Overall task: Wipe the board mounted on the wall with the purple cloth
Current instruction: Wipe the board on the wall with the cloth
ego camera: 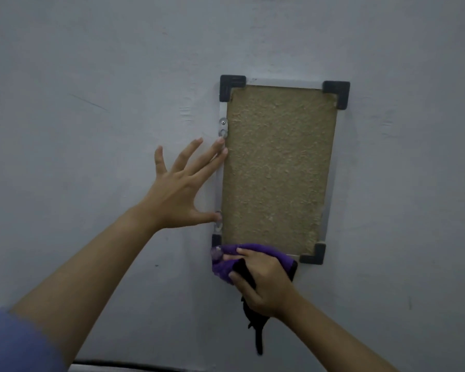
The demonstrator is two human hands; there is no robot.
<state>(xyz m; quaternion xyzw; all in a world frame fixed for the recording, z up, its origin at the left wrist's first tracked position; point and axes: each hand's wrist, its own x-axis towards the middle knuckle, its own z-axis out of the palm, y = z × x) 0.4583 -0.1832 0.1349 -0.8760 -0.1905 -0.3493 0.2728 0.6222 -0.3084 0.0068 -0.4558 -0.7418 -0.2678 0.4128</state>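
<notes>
Sleeve (pixel 16 342), blue, sits nearest at lower left, forearms reaching up to the wall (pixel 91 76). Right hand (pixel 261 280) is clenched round the purple cloth (pixel 223 264), pressing it on the bottom edge of the board (pixel 277 162), near the lower-left corner cap (pixel 216 240). Dark strip (pixel 257 331) hangs down from under that hand; cannot tell if it is part of the cloth. Left hand (pixel 180 189) is released, fingers spread, fingertips (pixel 222 146) and thumb touching the left frame rail by the screw bracket (pixel 222 127), bracing.

Risks, as judgement: cloth is bunched, so little of it meets the surface and the wipe may only graze the frame. Rough cork-like face could snag fibres. Hard sideways strokes could shift the board on its mounts if the left hand lets go. Dangling strip may drag or catch on the corner cap.
</notes>
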